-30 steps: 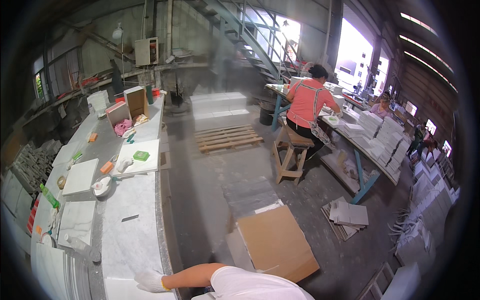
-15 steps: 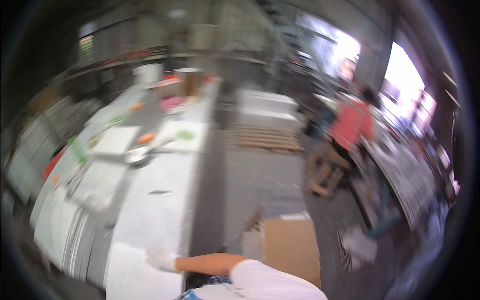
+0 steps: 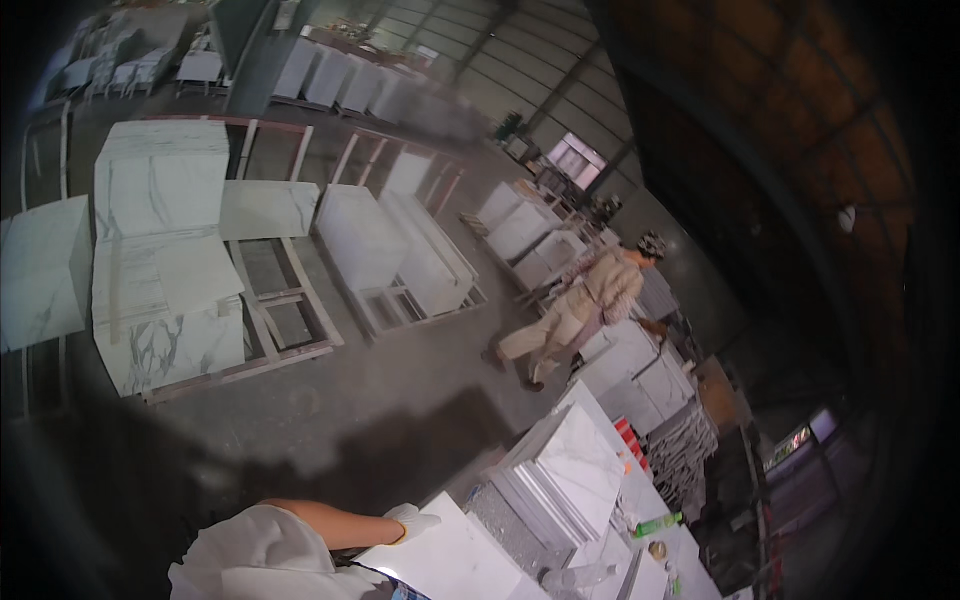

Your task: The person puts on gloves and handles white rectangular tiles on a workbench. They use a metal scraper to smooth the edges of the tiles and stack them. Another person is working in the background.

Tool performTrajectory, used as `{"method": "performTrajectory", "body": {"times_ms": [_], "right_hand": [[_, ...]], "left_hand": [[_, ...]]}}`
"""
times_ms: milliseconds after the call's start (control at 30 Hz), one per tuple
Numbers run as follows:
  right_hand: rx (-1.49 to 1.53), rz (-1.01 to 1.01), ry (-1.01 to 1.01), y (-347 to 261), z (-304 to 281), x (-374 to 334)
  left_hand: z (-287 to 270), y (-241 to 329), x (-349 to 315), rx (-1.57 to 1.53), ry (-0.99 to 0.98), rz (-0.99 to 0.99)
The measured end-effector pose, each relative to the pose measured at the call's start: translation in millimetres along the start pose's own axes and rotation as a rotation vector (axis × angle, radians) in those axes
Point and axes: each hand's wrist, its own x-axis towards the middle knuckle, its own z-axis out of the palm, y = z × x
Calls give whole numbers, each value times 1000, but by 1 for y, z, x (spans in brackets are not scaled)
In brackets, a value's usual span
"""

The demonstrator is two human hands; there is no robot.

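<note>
My left hand [image 3: 413, 522], in a white work glove with a yellowish cuff, lies on the edge of a white stone slab [image 3: 455, 555] at the bottom of the view. Its fingers look stretched out flat over the slab's surface. My left forearm comes in from the lower left, out of a loose white sleeve. My right hand is out of view. Just right of the slab stands a stack of white, grey-veined slabs [image 3: 570, 465] on the long bench. A clear plastic bottle [image 3: 580, 577] lies near the front of that stack.
A green bottle [image 3: 658, 524] lies on the bench beyond the stack. A person [image 3: 585, 310] in beige clothes walks beside the bench's far part. Veined slabs [image 3: 165, 230] lean on a frame [image 3: 290, 310] at left. White slab stacks [image 3: 390, 245] stand behind the grey floor [image 3: 290, 410].
The view has swung round to another side of the hall. My right hand, earlier on a white slab, has left the view; my left hand now shows on a slab.
</note>
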Motion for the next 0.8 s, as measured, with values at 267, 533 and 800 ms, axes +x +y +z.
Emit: {"method": "performTrajectory", "body": {"times_ms": [267,533,800], "right_hand": [[0,-75,-63,-10,-13,4],[48,-68,-76,2,-29,0],[290,24,-12,28,-45,15]], "left_hand": [[11,1,-21,-94,-95,-49],[29,-4,11,-149,-49,-66],[11,3,-18,-21,37,66]]}}
